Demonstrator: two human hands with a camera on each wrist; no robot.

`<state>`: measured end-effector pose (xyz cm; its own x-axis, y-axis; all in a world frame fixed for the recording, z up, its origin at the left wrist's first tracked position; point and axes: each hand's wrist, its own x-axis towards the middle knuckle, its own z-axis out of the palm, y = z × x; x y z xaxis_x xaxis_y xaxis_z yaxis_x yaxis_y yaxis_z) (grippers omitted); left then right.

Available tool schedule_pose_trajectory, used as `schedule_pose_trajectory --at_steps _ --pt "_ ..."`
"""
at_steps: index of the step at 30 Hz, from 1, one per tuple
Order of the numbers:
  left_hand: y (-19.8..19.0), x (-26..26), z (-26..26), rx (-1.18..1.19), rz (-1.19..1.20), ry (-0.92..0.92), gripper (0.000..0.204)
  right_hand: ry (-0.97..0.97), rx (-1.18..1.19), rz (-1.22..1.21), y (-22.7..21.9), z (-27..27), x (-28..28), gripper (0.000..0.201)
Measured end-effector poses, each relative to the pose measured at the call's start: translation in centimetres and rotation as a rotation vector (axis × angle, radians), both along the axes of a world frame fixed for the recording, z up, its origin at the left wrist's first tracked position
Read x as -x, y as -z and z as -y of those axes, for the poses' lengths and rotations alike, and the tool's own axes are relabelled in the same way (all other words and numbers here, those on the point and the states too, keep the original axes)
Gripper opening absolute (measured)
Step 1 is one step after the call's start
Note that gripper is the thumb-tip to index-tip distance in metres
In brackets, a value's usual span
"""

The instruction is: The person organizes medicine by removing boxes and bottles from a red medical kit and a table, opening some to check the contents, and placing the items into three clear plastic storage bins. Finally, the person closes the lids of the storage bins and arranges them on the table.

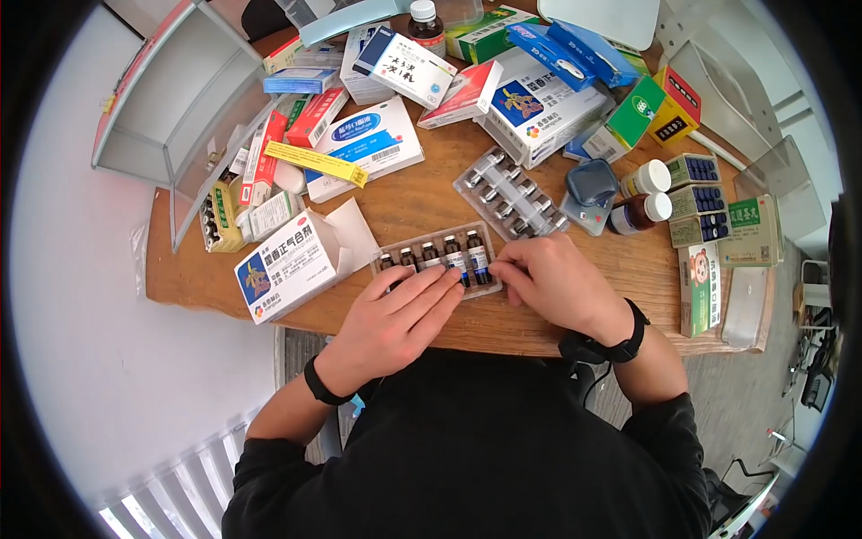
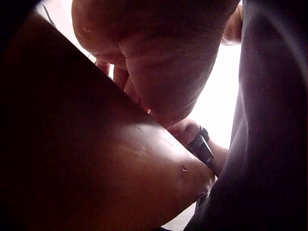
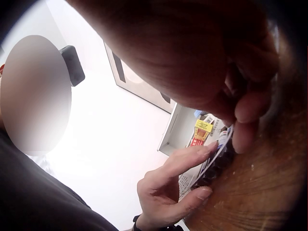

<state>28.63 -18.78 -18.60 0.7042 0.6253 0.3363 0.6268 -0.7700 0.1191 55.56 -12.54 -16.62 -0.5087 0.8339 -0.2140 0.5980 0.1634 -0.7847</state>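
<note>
A shallow plastic tray [image 1: 391, 245] holding a row of small dark bottles [image 1: 479, 258] lies near the table's front edge in the head view. My left hand [image 1: 395, 314] rests over the bottles at the tray's left and middle, its fingers stretched out and hiding their lower parts. At the tray's right end, my right hand [image 1: 555, 280] has curled fingers and pinches the rim. The right wrist view shows its thumb and fingertips at the pale tray edge [image 3: 208, 166]. Left of the tray stands an opened white carton [image 1: 289, 265] with its flap out.
Behind the tray lies a second tray [image 1: 510, 193] of bottles under plastic. Medicine boxes [image 1: 368, 148] crowd the back of the wooden table [image 1: 440, 193]. Brown bottles [image 1: 639, 212], a blue-grey case [image 1: 591, 184] and packs of dark-capped vials [image 1: 699, 199] stand to the right.
</note>
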Motion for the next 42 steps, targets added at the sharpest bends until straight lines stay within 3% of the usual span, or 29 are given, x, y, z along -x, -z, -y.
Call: schedule_pose_trajectory --at_steps 42 --pt "0.3 1.3 0.5 0.000 0.111 -0.036 0.043 0.006 0.036 0.036 -0.5 -0.1 0.2 0.022"
